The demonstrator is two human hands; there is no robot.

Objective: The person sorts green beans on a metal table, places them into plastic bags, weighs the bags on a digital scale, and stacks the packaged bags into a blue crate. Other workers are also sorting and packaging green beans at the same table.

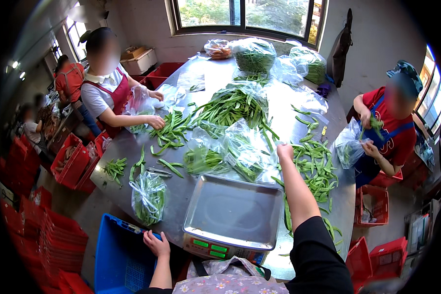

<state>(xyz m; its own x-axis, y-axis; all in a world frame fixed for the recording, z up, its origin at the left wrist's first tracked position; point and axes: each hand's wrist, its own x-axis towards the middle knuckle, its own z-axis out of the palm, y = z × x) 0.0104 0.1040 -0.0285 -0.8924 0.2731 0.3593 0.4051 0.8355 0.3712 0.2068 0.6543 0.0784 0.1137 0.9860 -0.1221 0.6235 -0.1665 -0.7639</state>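
Head view: a clear plastic bag (245, 149), partly filled with flat green beans (250, 170), is shown lying just to the left of the right hand (285, 153), on the steel table (345, 206). The fingers of that hand are curled at the right edge of the film; whether film is pinched between them cannot be told. The load is judged light and loosely shifting, the film limp and slippery, and the beans springy yet liable to snap or bruise if squeezed. A hold is best taken on gathered film above the beans, with the underside supported. Nearer the body from this grip, a scale (232, 213) is placed; to the grip's right, loose pods (318, 169) are scattered, and beyond it, leftward, a larger heap (232, 105) is piled. Farther left, a second filled bag (149, 198) is seen just beyond the left hand (157, 244), whose fingers are loosely spread at the rim of a blue crate (110, 250).
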